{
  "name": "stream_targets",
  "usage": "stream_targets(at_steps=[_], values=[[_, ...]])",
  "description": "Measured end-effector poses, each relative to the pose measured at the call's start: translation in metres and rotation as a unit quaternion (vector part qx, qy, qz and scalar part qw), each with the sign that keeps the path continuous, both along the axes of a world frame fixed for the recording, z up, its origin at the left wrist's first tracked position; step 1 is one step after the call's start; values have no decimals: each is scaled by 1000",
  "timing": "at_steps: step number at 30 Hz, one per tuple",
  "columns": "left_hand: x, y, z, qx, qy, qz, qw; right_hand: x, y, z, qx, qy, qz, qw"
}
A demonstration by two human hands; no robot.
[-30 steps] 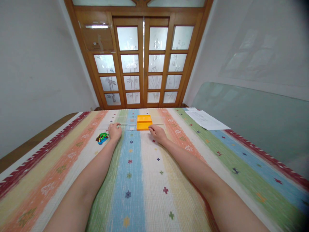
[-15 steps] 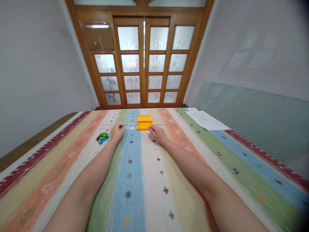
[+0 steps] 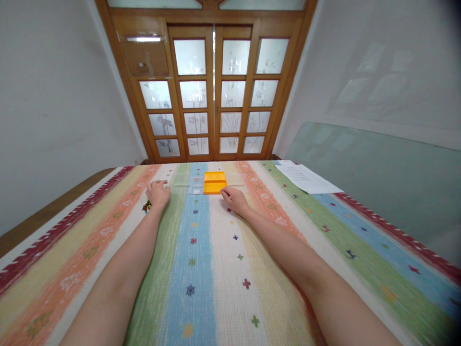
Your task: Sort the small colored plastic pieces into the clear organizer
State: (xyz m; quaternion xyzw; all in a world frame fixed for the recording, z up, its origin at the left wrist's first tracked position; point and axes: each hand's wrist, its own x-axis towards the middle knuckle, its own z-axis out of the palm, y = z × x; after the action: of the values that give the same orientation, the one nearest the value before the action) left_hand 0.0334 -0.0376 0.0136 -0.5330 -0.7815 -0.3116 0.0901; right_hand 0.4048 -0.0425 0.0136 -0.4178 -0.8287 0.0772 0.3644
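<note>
A small orange tray (image 3: 215, 182) sits far out on the striped tablecloth, set in a long clear strip (image 3: 187, 184) that runs left and right of it. My right hand (image 3: 233, 198) rests by the tray's near right corner, fingers curled against the cloth, nothing visible in them. My left hand (image 3: 157, 193) lies over a pile of small coloured pieces (image 3: 146, 207), fingers partly spread, hiding most of the pile. Whether it grips any piece is hidden.
A printed sheet of paper (image 3: 306, 178) lies at the far right of the table. A leaning glass pane (image 3: 378, 178) stands along the right edge. Wooden glazed doors (image 3: 214, 91) are behind the table's far end.
My left hand has moved left from the clear strip onto the coloured pieces, which now mostly disappear beneath it. My right hand has stayed by the orange tray.
</note>
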Motion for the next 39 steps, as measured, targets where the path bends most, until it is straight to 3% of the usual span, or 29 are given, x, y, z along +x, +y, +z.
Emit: stream_targets(at_steps=[5,10,18,28,33,39], values=[[-12,-3,-8,-72,34,5,997,0,1,-1,-2,-5,-5,1000],[-10,1,-9,-96,38,9,995,0,3,-2,2,-3,0,1000],[-11,-1,-8,-84,89,17,992,0,2,-2,-3,-3,-3,1000],[-30,5,-10,-138,26,11,990,0,2,-3,4,1,3,1000],[-31,1,-9,-93,44,25,994,0,3,-3,4,-3,3,1000],[-29,0,-6,-107,65,37,991,0,3,-4,2,-6,-4,1000]])
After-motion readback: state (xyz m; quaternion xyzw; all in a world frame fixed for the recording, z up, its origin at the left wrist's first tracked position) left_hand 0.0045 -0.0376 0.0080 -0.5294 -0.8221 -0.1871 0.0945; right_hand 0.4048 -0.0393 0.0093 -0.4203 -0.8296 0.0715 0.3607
